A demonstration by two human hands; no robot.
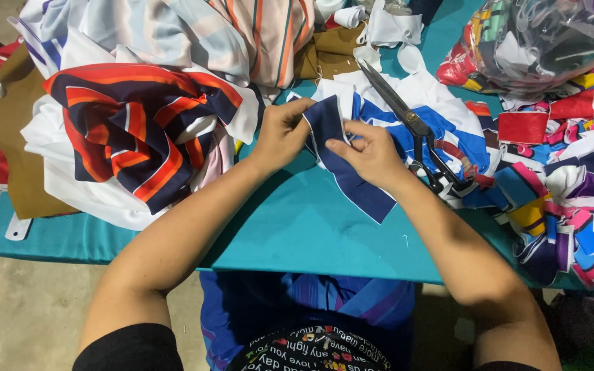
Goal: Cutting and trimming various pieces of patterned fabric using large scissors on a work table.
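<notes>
A navy blue fabric piece (352, 180) with a thin white edge lies on the teal table (297, 227), its upper end lifted. My left hand (282, 132) pinches that upper end from the left. My right hand (369, 152) grips the same piece from the right, thumb and fingers closed on the cloth. Long black scissors (407, 117) rest just beyond my right hand on blue and white fabric (448, 120), blades pointing to the far left.
A heap of navy, red and orange striped cloth (139, 130) over white and brown fabric fills the left. Colourful fabric scraps (565, 185) crowd the right side, with a clear plastic bag of scraps (537, 41) behind. Striped cloth (194, 31) lies at the back.
</notes>
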